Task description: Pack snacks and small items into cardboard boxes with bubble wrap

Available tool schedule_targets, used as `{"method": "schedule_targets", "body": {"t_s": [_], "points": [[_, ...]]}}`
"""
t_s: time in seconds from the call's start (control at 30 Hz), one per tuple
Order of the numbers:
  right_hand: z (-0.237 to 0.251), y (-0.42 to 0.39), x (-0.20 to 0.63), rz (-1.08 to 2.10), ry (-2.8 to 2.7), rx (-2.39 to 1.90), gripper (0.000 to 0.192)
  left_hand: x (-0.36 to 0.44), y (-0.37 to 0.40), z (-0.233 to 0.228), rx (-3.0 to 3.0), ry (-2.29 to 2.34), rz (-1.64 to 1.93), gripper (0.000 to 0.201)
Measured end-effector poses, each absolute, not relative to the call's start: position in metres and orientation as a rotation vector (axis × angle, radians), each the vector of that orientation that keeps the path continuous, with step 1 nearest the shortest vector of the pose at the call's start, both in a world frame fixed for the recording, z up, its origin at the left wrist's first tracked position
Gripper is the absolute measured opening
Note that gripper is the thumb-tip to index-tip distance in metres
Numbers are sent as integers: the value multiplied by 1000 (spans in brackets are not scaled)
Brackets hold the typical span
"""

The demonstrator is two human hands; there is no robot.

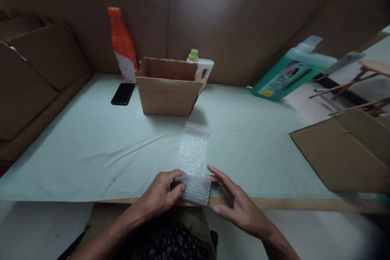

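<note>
A strip of clear bubble wrap (193,150) lies lengthwise on the pale green cloth at the table's near edge. Its near end is folded over or wrapped into a thicker part, and I cannot make out whether anything is inside. My left hand (166,191) pinches the left side of this near part between thumb and fingers. On the other side, my right hand (236,203) has its thumb and fingers spread apart, its fingertips close to the wrap's right edge. Beyond the far end of the strip stands an open cardboard box (169,96).
An orange bottle (123,44) and a black phone (122,94) are left of the box. A white bottle with a yellow-green cap (193,55) stands behind it. At the right are a green liquid bottle (283,75) and a cardboard piece (344,154). Cardboard walls (213,20) border the table.
</note>
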State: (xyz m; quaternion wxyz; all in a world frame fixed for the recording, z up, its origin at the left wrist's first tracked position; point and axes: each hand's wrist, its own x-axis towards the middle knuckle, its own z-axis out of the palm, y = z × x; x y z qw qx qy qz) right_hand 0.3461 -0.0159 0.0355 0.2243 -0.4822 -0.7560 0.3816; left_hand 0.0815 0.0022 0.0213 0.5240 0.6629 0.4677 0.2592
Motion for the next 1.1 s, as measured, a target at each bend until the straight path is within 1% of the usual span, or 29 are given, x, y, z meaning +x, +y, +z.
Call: {"method": "schedule_targets", "body": {"t_s": [0.07, 0.13, 0.2, 0.27, 0.33, 0.4, 0.47, 0.53, 0.6, 0.67, 0.73, 0.8, 0.9, 1.0, 1.1], "points": [[18, -19, 332, 842, -2014, -1452, 56, 87, 9, 13, 1752, 1212, 584, 36], [3, -13, 323, 551, -2025, -1485, 46, 91, 14, 2, 1952, 1309, 586, 51], [-2, -9, 321, 280, -2062, -1442, 45, 93, 16, -7, 2111, 1380, 600, 61], [0, -10, 325, 119, -2090, -1377, 44, 92, 15, -11, 2195, 1440, 610, 66], [7, -16, 327, 113, -2169, -1285, 45, 89, 11, -9, 2223, 1479, 675, 63], [11, -23, 325, 177, -2282, -1183, 48, 83, 5, -1, 2235, 1425, 798, 54], [10, -27, 318, 231, -2332, -1117, 40, 76, -2, 8, 2242, 1260, 862, 48], [6, -25, 311, 283, -2272, -1102, 29, 70, -8, 15, 2225, 1086, 809, 47], [2, -21, 306, 380, -2154, -1128, 27, 67, -11, 18, 2203, 1007, 736, 42], [1, -17, 305, 465, -2061, -1179, 26, 69, -11, 15, 2184, 1040, 726, 36], [2, -17, 307, 404, -2019, -1232, 27, 74, -5, 7, 2170, 1134, 755, 33], [4, -18, 310, 226, -2034, -1247, 30, 80, 3, 0, 2189, 1250, 753, 30], [5, -17, 311, 71, -2169, -1199, 33, 87, 13, -4, 2246, 1400, 699, 31], [6, -11, 308, 118, -2281, -1167, 30, 86, 11, 2, 2258, 1380, 778, 32], [9, -4, 307, 310, -2236, -1151, 25, 81, 1, 10, 2249, 1196, 834, 34]]}}
